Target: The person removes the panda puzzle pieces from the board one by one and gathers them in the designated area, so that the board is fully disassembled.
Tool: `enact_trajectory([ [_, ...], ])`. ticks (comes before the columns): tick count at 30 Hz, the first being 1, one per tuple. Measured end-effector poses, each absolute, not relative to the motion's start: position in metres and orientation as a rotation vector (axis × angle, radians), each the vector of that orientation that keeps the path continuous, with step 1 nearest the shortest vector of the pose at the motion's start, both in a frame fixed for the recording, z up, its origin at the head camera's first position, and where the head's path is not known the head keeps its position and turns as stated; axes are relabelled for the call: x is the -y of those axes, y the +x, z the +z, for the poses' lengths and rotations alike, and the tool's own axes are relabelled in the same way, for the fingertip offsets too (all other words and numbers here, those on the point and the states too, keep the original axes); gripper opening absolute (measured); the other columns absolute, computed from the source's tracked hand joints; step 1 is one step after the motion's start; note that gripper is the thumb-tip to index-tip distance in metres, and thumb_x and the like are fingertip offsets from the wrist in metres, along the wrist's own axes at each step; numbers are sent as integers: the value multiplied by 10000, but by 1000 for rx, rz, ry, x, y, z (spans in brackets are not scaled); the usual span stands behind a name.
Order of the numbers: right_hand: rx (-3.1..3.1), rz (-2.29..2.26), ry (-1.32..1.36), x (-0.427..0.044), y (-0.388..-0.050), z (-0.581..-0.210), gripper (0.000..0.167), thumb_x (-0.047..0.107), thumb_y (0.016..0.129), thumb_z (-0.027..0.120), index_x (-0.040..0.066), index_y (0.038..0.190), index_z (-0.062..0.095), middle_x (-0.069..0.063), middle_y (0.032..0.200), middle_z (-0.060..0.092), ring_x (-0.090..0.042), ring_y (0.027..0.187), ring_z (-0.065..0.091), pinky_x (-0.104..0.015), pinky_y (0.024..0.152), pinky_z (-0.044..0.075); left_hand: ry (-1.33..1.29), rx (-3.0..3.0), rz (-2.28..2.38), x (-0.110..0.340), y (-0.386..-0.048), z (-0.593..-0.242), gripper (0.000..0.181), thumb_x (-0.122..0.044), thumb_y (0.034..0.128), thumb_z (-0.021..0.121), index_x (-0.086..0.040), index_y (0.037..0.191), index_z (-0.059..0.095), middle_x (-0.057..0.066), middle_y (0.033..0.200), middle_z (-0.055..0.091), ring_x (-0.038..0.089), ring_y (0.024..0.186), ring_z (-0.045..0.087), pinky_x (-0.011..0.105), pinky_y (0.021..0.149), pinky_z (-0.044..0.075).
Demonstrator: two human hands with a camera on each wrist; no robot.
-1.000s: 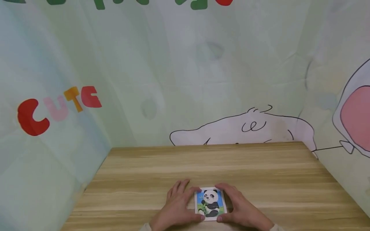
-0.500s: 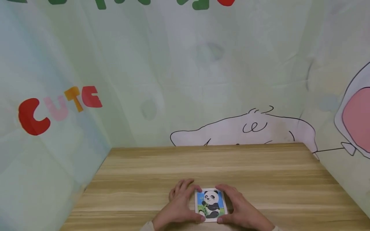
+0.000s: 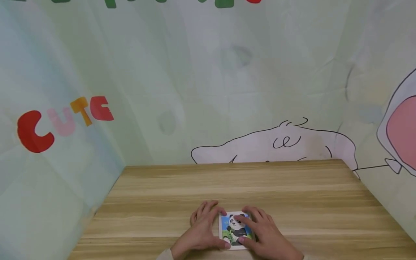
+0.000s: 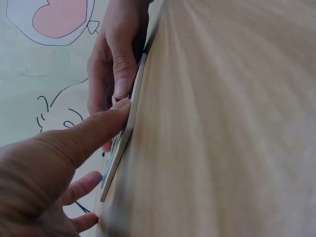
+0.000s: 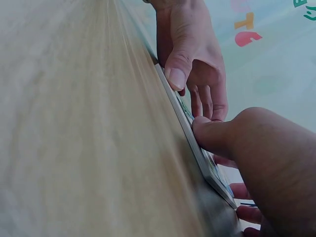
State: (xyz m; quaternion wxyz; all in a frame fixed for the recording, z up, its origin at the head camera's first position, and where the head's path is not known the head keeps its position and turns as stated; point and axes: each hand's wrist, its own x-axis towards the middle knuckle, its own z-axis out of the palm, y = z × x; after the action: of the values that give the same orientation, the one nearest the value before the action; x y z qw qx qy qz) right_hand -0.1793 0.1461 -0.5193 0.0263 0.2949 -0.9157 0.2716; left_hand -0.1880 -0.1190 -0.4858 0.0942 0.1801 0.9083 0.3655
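Note:
A thin square board with a panda picture and a white border lies flat on the table. My left hand holds its left side, thumb at the near corner and index finger at the far one. The right hand has its thumb and index finger over the right part of the picture, spaced apart, with another finger near the far right corner. In the left wrist view the board's pale edge is visible under the left thumb. The right wrist view shows the right thumb on top near the board's edge.
The wood-grain table extends behind and to both sides of the hands. Around it hangs a pale green cloth backdrop with printed letters and a line-drawn animal.
The right thumb and index finger have moved from the board's right corners inward onto the picture. The left hand stays at the left side, and the board keeps its place.

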Motion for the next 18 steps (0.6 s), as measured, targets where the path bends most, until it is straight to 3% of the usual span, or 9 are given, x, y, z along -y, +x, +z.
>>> enact_trajectory([
  [5, 2814, 807, 891, -145, -177, -521, 546, 629, 1011, 630, 384, 1497, 588, 15, 1537, 514, -274, 1405, 491, -683, 1089, 433, 543, -2704, 1086, 118, -187, -485, 767, -446, 656, 1008, -279, 1280, 595, 176, 1693, 359, 580, 1598, 147, 862, 1182, 59],
  [10, 2816, 778, 881, -145, -174, -521, 546, 634, 1022, 607, 389, 1509, 578, 7, 1568, 511, -286, 1436, 480, -679, 1120, 422, 571, -2743, 1063, 117, -186, -484, 798, -430, 632, 1020, -276, 1288, 592, 135, 1606, 452, 505, 1555, 269, 852, 1177, 114],
  [15, 2832, 776, 884, -145, -173, -519, 549, 645, 1030, 584, 401, 1522, 564, 16, 1586, 497, -286, 1450, 468, -677, 1136, 411, 605, -2755, 1015, 117, -185, -483, 820, -443, 653, 1014, -263, 1328, 585, 31, 1491, 534, 348, 1384, 397, 781, 1140, 201],
  [18, 2858, 807, 915, -145, -174, -517, 492, 633, 1049, 558, 465, 1511, 552, 12, 1604, 475, -307, 1461, 450, -703, 1144, 381, 620, -2756, 961, 116, -186, -483, 833, -462, 671, 1005, -255, 1355, 575, -18, 1442, 565, 281, 1295, 417, 721, 1108, 241],
])
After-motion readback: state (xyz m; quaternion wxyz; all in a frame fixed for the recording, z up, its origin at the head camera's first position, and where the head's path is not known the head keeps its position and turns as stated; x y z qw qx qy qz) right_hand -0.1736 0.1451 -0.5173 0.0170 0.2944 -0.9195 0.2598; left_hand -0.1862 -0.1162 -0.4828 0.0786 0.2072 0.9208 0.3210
